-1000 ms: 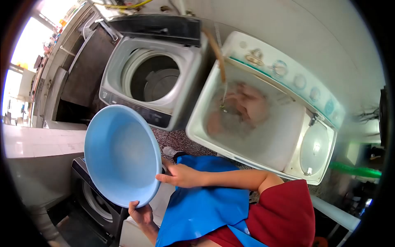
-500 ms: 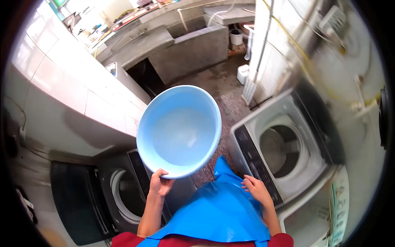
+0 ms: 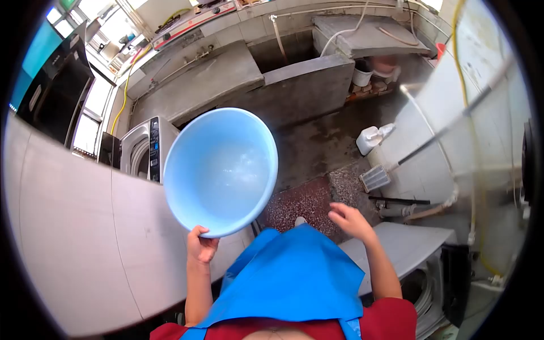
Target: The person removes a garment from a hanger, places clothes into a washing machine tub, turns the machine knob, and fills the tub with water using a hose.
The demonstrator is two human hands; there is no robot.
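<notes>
A large light-blue plastic basin (image 3: 224, 170) hangs tilted in front of me, its inside facing me. Bright glints show on its bottom; whether it holds any water I cannot tell. My left hand (image 3: 201, 245) grips the near rim, thumb over the edge and fingers underneath. Away from the basin, my right hand (image 3: 350, 220) hovers over the floor to the right of my blue apron (image 3: 289, 277). Nothing is in it, and its loosely bent fingers are apart.
Ahead stand a concrete counter (image 3: 198, 85) and a sink trough (image 3: 309, 82). One washing machine (image 3: 150, 150) is beyond the tiled wall (image 3: 68, 226), another (image 3: 422, 289) at right. A white jug (image 3: 369, 139) and a long-handled brush (image 3: 375, 178) are by the right wall.
I have moved forward past the two open washing machines, toward the concrete sink. The basin stays in my left hand, now further left in view. My right hand has lifted off the apron.
</notes>
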